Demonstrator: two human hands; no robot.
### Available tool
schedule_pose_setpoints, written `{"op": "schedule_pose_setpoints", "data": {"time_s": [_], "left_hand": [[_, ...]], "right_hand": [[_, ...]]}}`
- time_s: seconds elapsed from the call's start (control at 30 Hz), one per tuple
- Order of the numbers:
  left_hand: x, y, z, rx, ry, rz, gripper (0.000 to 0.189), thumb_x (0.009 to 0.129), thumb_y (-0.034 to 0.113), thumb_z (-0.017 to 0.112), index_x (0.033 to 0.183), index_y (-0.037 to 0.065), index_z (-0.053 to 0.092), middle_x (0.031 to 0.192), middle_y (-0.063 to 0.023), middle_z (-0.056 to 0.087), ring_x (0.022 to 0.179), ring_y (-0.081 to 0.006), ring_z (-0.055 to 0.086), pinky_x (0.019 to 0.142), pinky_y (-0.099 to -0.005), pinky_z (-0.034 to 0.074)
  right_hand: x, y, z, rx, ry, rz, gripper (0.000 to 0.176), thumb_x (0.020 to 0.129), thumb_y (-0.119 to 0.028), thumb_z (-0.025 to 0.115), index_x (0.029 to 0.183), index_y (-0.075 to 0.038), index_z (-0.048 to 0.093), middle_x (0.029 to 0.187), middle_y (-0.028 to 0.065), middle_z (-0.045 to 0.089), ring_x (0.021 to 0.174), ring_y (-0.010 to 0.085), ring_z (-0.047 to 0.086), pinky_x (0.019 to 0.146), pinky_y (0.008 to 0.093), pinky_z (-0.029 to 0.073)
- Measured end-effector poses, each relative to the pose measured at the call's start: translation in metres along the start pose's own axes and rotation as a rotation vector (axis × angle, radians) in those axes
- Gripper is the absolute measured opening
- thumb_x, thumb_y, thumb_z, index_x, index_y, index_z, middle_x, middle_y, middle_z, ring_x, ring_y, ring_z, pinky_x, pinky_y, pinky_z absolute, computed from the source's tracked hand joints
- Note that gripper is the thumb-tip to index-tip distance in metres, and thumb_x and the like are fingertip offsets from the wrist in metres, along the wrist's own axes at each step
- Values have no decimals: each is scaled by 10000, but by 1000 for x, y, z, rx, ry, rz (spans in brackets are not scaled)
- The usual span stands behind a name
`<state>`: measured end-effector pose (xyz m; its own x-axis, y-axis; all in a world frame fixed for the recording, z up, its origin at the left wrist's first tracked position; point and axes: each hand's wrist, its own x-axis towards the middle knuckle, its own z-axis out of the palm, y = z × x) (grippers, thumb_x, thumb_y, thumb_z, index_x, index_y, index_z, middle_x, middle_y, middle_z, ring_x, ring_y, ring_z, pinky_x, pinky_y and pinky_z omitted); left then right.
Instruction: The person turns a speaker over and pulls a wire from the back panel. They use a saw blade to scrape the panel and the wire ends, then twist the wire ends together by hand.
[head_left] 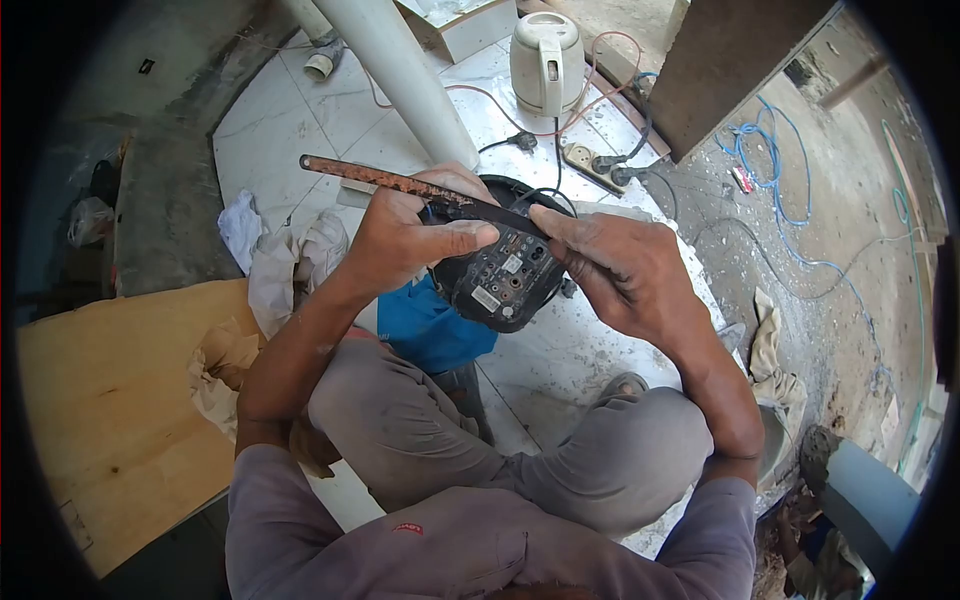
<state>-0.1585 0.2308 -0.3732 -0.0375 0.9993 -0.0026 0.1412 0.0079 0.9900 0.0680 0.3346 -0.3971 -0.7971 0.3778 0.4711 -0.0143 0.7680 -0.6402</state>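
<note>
With both hands raised above the crossed legs, I have the left hand (415,235) closed around the middle of a long flat bar (345,172), its fingers curled narrow and its thumb stretched toward the right fingertips. I have the right hand (628,265) closed in a narrow pinch at the bar's dark end; how its far fingers sit I cannot tell. Worn orange paint covers the end that sticks out past the left knuckles. Below the bar and between the two sets of fingers I see a black device (508,278) with a panel of knobs and sockets, partly hidden. Just below the left fingers lies a blue bag (435,335). Well beyond the fingertips stand a pale kettle (525,60) and, nearer the right fingers, a power strip (588,166) with plugs in it.
</note>
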Motion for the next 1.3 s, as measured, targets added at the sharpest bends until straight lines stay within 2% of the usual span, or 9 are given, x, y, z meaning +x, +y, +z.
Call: {"op": "schedule_pose_setpoints", "data": {"time_s": [0.17, 0.3, 0.43, 0.47, 0.6, 0.7, 0.97, 1.2, 1.3], "left_hand": [[0, -6, -10, -181, 25, -115, 254, 746, 133, 773, 885, -10, 616, 731, -19, 580, 567, -34, 471, 475, -181, 338], [1, -3, -5, -227, 76, -161, 311, 722, 160, 798, 898, 1, 597, 688, -9, 561, 528, -36, 454, 455, -181, 317], [1, -10, -10, -156, 55, -159, 336, 715, 164, 806, 911, -6, 592, 708, -14, 567, 558, -42, 474, 471, -181, 333], [1, -8, -13, -196, 46, -238, 313, 703, 94, 808, 879, -1, 569, 848, -57, 547, 724, -97, 517, 586, -220, 394], [3, -2, -1, -266, 27, -226, 297, 710, 90, 801, 871, -7, 571, 847, -57, 547, 725, -104, 519, 601, -223, 398], [1, -7, -6, -205, 69, -102, 308, 731, 117, 798, 923, -17, 598, 752, -28, 591, 636, -67, 529, 537, -195, 410], [1, 2, -4, -269, 54, -193, 250, 724, 73, 780, 860, -4, 584, 841, -49, 540, 708, -86, 503, 584, -216, 385], [3, 2, -2, -262, 47, -151, 234, 730, 47, 769, 877, -1, 592, 857, -44, 545, 717, -86, 509, 594, -211, 395], [1, -3, -10, -161, 53, -192, 235, 756, 53, 762, 931, -23, 625, 835, -48, 624, 718, -66, 572, 586, -185, 443]], "right_hand": [[-4, -1, 0, 34, 45, 66, 348, 801, -30, 662, 1146, -76, 653, 796, 133, 662, 646, 267, 626, 599, 338, 493], [5, -7, -7, 38, -6, 101, 340, 804, -35, 662, 1143, -67, 654, 833, 147, 673, 696, 277, 650, 624, 337, 503], [-1, 4, -1, 76, 20, 13, 386, 784, -48, 621, 1170, -58, 620, 743, 122, 633, 666, 288, 612, 605, 381, 481], [-3, 4, 0, 68, 48, -3, 387, 782, -44, 619, 1169, -56, 618, 745, 119, 631, 667, 289, 612, 607, 380, 482], [8, -6, -2, 45, -17, 36, 403, 782, -49, 622, 1184, -61, 606, 735, 109, 625, 649, 288, 608, 604, 384, 483], [1, 2, 0, 49, -16, 17, 426, 776, -63, 631, 1200, -73, 596, 747, 99, 630, 640, 279, 609, 578, 385, 482], [-4, 4, 1, -139, 15, -49, 611, 703, -51, 693, 1273, -208, 541, 667, 34, 534, 574, 218, 572, 484, 345, 456], [2, 1, 3, -282, 27, -96, 595, 680, -62, 697, 1240, -216, 566, 692, 8, 543, 571, 193, 571, 470, 329, 451], [-3, 8, 4, -271, 122, -159, 582, 655, -57, 696, 1207, -208, 592, 721, 2, 556, 584, 181, 574, 479, 315, 456]]}}
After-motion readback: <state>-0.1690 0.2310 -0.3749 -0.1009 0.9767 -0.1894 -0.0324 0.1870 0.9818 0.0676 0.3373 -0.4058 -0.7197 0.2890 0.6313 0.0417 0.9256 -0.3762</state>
